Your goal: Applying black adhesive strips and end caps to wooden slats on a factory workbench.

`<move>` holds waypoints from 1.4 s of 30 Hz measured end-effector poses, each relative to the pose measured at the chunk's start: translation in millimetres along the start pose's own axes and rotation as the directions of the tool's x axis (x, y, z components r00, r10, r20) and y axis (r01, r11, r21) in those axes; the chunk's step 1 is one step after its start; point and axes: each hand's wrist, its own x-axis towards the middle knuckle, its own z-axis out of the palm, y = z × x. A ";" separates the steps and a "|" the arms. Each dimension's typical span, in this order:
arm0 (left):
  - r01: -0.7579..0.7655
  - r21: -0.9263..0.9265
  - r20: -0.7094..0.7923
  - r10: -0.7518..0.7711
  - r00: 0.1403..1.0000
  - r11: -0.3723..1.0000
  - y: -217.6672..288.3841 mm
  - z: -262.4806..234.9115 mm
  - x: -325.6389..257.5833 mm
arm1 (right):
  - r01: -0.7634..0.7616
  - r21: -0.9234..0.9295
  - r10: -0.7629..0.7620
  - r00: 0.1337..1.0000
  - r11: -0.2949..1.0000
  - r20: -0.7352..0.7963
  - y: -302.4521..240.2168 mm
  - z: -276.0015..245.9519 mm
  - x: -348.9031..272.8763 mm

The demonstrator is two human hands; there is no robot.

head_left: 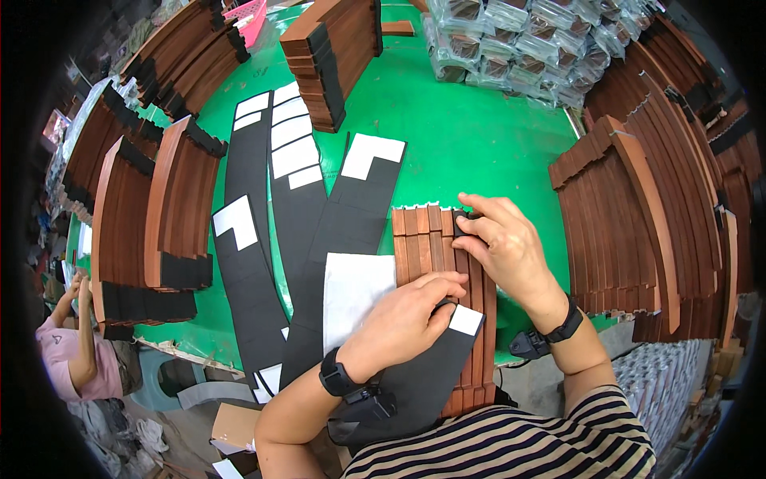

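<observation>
In front of me a row of reddish-brown wooden strips lies side by side, running toward my body. My right hand is over their far end, thumb and fingers closed on a small black pad against one strip. Lower down, my left hand rests across the strips, its thumb and index finger pinched on a small black piece. Under that hand is a black sheet with a white backing patch at its corner. A white sheet lies left of the strips.
Long black sheets with white patches cover the green table's left middle. Stacked wooden pieces with black ends stand left, another stack behind. Plastic-wrapped pieces are piled far right, more wood right. A person sits far left.
</observation>
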 end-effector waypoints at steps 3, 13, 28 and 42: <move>-0.007 -0.002 -0.010 0.007 1.000 1.000 -1.5 0.9 0.1 | -0.085 0.055 0.083 0.996 0.995 0.041 -2.7 -3.9 1.5; -0.022 -0.016 -0.020 0.022 1.000 1.000 -4.0 1.8 1.2 | -0.011 -0.019 0.011 0.999 1.000 0.030 0.2 -1.9 0.6; 0.052 -0.301 -0.086 -0.081 0.993 0.952 -11.3 -3.2 -3.4 | 0.060 -0.020 -0.060 0.998 0.998 0.022 5.8 -11.0 -8.9; 0.160 -0.713 -0.173 -0.393 0.903 0.682 18.1 -34.6 -26.1 | -0.046 0.365 0.011 0.995 0.930 0.097 -76.8 -31.1 -12.3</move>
